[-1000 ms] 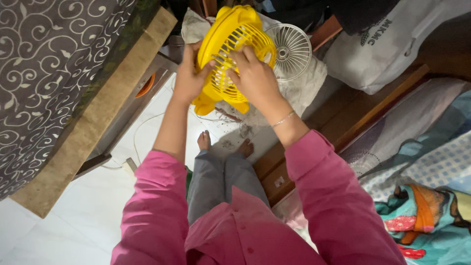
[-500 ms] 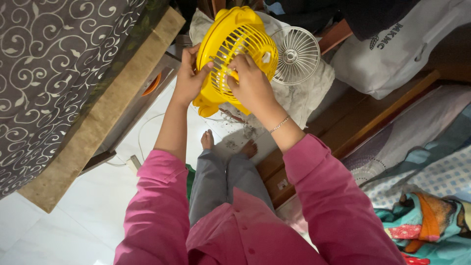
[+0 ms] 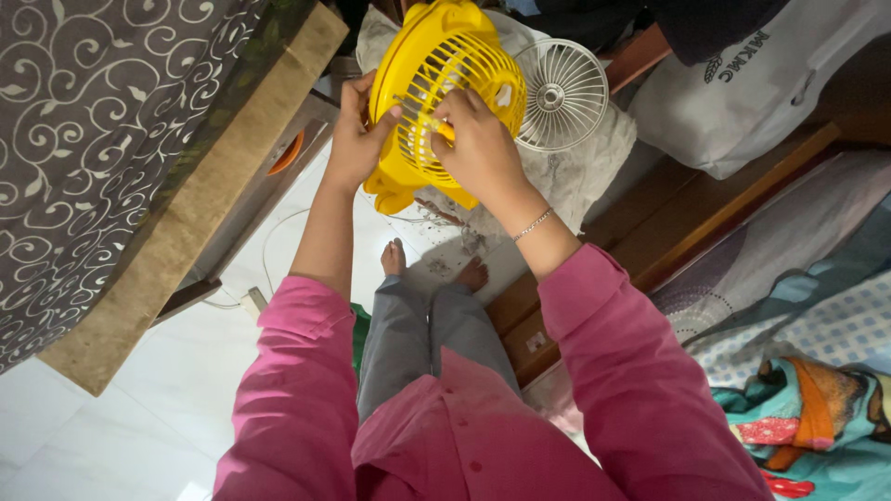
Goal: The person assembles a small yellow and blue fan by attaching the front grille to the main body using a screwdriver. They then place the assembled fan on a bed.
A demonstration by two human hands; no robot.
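Note:
A yellow table fan with a slatted yellow grille is held up in front of me. My left hand grips its left rim, thumb on the grille. Over the lower middle of the grille sits my right hand, fingers curled and pinching at the slats; what they pinch is hidden. A white round fan grille lies just right of the yellow fan on a grey cloth. Both sleeves are pink.
A patterned dark mattress on a tan board fills the left. A white sack lies at the upper right, a wooden bed frame and printed bedding on the right. My bare feet stand on white tiles near a white cable.
My right hand has shifted a little on the grille, its fingers now pinching nearer the centre. The left hand keeps its grip and the fan stays put.

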